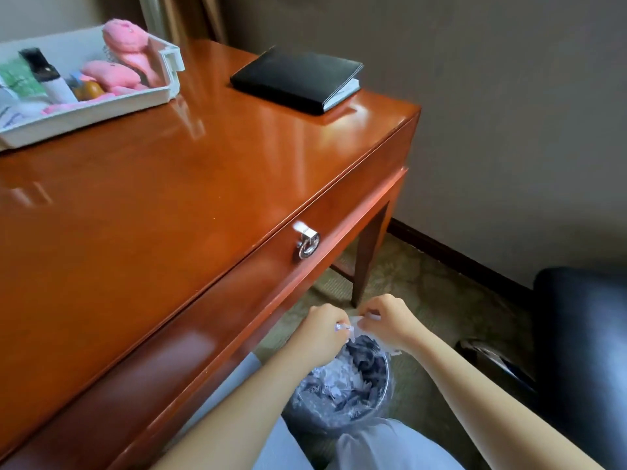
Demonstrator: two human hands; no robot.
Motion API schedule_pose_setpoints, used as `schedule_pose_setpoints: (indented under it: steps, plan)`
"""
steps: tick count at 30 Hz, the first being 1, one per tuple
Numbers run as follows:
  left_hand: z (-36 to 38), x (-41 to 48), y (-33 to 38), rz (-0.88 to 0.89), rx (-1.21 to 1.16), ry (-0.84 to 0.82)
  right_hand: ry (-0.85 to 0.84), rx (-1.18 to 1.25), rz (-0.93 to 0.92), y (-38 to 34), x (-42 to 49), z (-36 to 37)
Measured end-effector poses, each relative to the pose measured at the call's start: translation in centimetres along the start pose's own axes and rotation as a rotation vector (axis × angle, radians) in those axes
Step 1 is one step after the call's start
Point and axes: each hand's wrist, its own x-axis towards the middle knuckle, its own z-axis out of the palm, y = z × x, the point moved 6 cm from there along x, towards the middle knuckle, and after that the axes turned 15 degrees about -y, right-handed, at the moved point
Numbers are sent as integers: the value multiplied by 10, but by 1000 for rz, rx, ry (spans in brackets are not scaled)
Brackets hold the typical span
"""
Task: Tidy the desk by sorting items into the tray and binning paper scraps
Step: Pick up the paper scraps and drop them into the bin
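Bin (325, 418) underneath | left hand (320, 329), right hand (386, 320) both pinching paper scrap (353, 323)

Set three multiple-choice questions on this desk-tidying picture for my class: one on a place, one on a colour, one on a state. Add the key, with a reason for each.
1. Where does the black notebook lie?
A in the tray
B on the desk, near its far corner
C in the bin

2. What colour are the plush items in the tray?
A pink
B blue
C yellow

3. What are the left hand and right hand doing?
A resting flat on the desk
B pulling the drawer ring
C pinching paper scraps above the bin

Key: B, the notebook sits on the desktop, right of the tray; A, they are plainly pink; C, both hands hold scraps over the paper-filled bin.
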Motion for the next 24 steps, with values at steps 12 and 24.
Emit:
schedule_pose_setpoints:
  steps: [12, 24]
  plan:
    - [25, 34, -47, -100, -80, -101, -104, -19, 114, 24, 29, 23]
    - [-33, -64, 21, 79, 197, -57, -16, -214, -86, -63, -38, -31]
